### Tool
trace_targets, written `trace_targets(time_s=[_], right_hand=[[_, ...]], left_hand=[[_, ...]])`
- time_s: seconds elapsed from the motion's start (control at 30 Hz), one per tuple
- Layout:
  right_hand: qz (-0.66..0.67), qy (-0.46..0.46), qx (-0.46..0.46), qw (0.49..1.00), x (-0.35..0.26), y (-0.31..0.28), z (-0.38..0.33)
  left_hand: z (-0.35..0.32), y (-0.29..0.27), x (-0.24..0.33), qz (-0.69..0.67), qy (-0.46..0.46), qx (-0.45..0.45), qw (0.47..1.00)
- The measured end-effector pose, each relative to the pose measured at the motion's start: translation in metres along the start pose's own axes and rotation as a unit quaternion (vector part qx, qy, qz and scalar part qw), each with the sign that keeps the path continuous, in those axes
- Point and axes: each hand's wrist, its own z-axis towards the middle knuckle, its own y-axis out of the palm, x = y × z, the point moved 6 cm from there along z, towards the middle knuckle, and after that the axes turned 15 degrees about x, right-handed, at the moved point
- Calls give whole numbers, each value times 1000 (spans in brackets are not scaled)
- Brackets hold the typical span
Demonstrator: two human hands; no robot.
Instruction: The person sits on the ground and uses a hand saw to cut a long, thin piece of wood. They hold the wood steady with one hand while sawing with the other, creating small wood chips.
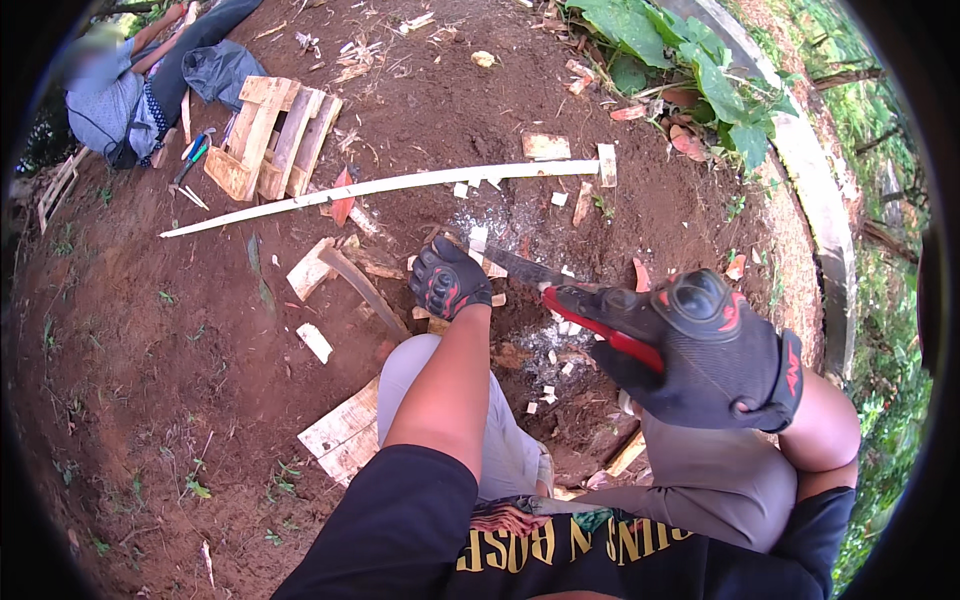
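Note:
My right hand (705, 345), in a black and red glove, is wrapped round the red handle (610, 330) of a hand saw. The saw's dark blade (525, 268) reaches up and left toward my left hand (448, 277). That hand, gloved alike, is closed low over the ground, with pale wood (495, 268) showing at its edge; the grip itself is mostly hidden. A small pale wood strip (478, 240) lies against the blade near its far end. Small cut wood blocks (548, 393) and whitish sawdust lie scattered under and beyond the saw.
A long pale wooden strip (390, 184) lies across the ground ahead. Left of my hand are a brown curved piece (365, 290) and boards (345, 430). Farther left are a slatted wood stack (275, 140), a tool (192, 158) and a seated person (110, 105). Leafy plants (710, 75) edge the right.

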Motion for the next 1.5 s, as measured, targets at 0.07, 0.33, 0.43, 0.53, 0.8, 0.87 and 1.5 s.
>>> trace_targets(time_s=[0.07,0.33,0.43,0.53,0.8,0.87,1.5], right_hand=[[-5,-5,85,996,10,10,3],[39,-7,33,999,3,14,1],[51,-1,78,996,52,61,19],[51,41,41,997,58,38,14],[-56,55,-9,997,19,-57,-35],[-44,84,-5,995,15,-64,-52],[-216,8,78,973,-41,-22,-88]], left_hand=[[-2,-6,12,-12,-6,12,1000],[-2,-9,1,14,-1,13,1000],[-6,-2,25,-19,-19,-1,1000],[-4,-4,27,-20,-15,-20,999],[2,-3,7,-28,-17,42,999],[0,-11,12,-7,-24,26,999],[-11,-35,28,-51,-57,-35,996]])
